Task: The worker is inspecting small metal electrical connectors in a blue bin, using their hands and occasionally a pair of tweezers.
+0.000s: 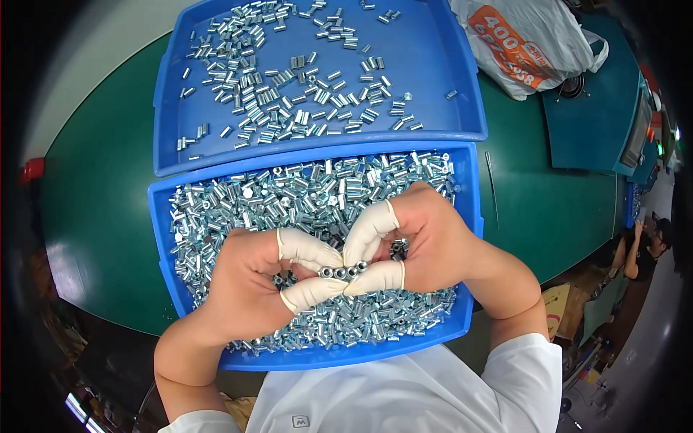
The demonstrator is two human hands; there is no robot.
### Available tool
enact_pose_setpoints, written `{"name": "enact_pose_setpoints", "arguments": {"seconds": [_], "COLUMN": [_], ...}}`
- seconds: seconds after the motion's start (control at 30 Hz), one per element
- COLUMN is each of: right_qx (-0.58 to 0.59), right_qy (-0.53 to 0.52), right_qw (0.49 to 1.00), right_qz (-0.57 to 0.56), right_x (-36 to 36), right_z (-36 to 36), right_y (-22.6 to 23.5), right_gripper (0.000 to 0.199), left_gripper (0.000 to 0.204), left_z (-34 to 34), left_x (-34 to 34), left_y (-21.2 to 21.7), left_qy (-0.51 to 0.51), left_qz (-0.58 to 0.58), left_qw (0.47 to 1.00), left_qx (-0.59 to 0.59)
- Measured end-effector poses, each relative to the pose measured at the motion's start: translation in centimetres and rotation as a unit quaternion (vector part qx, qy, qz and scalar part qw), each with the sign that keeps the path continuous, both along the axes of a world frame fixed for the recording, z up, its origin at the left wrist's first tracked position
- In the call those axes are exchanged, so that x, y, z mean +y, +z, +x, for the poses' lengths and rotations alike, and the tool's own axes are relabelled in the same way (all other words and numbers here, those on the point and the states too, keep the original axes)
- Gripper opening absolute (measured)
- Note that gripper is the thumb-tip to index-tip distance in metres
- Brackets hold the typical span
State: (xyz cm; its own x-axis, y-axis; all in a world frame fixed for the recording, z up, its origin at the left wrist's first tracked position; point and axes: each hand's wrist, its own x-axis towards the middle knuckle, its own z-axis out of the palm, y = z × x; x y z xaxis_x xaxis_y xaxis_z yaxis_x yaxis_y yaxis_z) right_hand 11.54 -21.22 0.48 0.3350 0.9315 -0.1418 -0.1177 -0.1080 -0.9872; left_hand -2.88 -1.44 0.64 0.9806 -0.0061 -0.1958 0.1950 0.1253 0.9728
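A short row of several hollow metal sleeves (351, 272) is pinched between my two hands, their round open ends facing up toward me. My left hand (249, 278) closes on the left part of the row with thumb and fingers. On the other side my right hand (433, 242) is closed on the right part, and the fingertips of both hands meet. White finger cots (312, 249) cover the thumbs and some fingers. Right below lies the near blue tray (315, 359), filled with a dense layer of loose, shiny sleeves (296, 209).
A second blue tray (419, 86) adjoins the near one at the back, with scattered sleeves. Both rest on a green table (108, 195). A thin metal rod (492, 180) lies at the right, below a plastic bag (530, 50). Another person (642, 249) is at the far right.
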Motion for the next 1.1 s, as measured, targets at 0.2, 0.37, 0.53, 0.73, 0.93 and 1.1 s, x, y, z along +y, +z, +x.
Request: {"name": "enact_pose_setpoints", "arguments": {"seconds": [0.2, 0.37, 0.53, 0.73, 0.93, 1.1], "right_qx": [-0.012, -0.036, -0.081, -0.451, -0.376, -0.44], "right_qy": [0.007, 0.004, -0.129, -0.255, -0.38, -0.332], "right_qw": [1.0, 0.999, 0.987, 0.845, 0.832, 0.738], "right_qz": [0.01, 0.032, -0.055, -0.132, -0.147, -0.388], "right_x": [-0.2, 0.1, 1.0, 1.1, -8.7, -14.1], "right_z": [0.2, 0.4, 2.6, 6.3, 5.3, 4.0], "right_y": [-0.3, -0.1, 1.1, 2.9, 0.8, -0.3], "right_gripper": [0.024, 0.021, 0.018, 0.065, 0.03, 0.028], "left_gripper": [0.021, 0.019, 0.013, 0.013, 0.011, 0.019], "left_z": [0.2, 0.0, 1.9, 10.0, 11.1, 11.1], "left_x": [0.2, 0.3, 0.3, 4.8, 7.9, 9.9], "left_y": [-0.1, 0.3, 2.6, 1.4, -0.2, -0.9], "left_qy": [-0.009, -0.003, 0.028, 0.116, 0.206, 0.248], "left_qz": [0.009, -0.016, 0.11, 0.342, 0.113, 0.042], "left_qw": [1.0, 1.0, 0.993, 0.918, 0.963, 0.962], "left_qx": [-0.015, -0.003, -0.021, -0.165, -0.129, -0.107]}}
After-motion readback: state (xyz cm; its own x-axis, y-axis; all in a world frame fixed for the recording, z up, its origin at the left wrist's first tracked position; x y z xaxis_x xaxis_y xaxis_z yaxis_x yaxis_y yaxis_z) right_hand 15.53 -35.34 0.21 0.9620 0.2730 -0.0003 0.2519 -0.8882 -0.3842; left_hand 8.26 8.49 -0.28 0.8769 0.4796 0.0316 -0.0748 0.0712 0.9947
